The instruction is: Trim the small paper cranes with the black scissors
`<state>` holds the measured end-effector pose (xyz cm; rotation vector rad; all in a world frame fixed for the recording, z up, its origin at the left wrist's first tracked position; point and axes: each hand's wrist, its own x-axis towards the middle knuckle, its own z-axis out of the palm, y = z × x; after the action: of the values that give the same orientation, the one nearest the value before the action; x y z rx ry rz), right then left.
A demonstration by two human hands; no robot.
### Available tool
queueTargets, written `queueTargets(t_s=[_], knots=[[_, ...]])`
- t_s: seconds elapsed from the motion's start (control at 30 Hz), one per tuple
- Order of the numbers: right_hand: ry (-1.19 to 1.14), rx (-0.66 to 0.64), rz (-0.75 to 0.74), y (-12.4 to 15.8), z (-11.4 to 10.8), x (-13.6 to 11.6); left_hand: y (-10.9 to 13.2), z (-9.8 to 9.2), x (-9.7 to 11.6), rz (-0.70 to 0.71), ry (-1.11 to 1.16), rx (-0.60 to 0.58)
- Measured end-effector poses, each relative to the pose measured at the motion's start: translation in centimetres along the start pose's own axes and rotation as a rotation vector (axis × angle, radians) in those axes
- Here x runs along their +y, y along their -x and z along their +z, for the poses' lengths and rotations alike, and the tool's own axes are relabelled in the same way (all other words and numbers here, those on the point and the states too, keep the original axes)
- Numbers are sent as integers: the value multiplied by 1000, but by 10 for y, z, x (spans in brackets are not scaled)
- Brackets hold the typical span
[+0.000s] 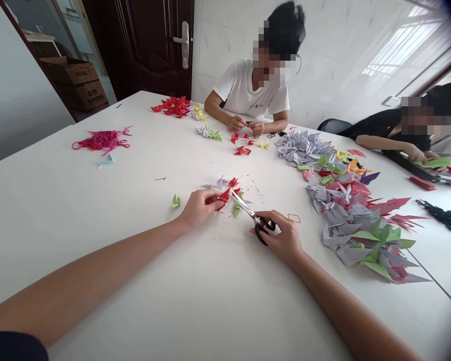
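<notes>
Fingers [212, 200] of the left hand [198, 208] are pinched together on a red folded paper piece [224, 196], steadying it close to the counter [143, 165] where the blade tips meet it. At its 4 o'clock, the right hand [283, 240] has its fingers clamped through the black loops of the scissors [248, 210], blades slightly parted. Loose folded pieces [220, 184] lie at 12 o'clock. A grey, red and green paper heap [353, 220] spreads at 3 o'clock, apparently within reach.

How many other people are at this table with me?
2. One person in a white shirt sits across the table; one person in black at the far right, partly cut off. More may be out of frame.
</notes>
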<state>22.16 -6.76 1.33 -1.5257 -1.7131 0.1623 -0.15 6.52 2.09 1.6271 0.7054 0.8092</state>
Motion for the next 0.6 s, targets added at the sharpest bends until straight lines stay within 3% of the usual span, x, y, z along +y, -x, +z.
queueTargets(t_s=[0.4, 0.6], knots=[[4, 110, 115, 2, 3, 7, -1, -2, -2, -40, 47, 86], [-87, 78, 158, 4, 3, 12, 0, -2, -1, -36, 28, 69]])
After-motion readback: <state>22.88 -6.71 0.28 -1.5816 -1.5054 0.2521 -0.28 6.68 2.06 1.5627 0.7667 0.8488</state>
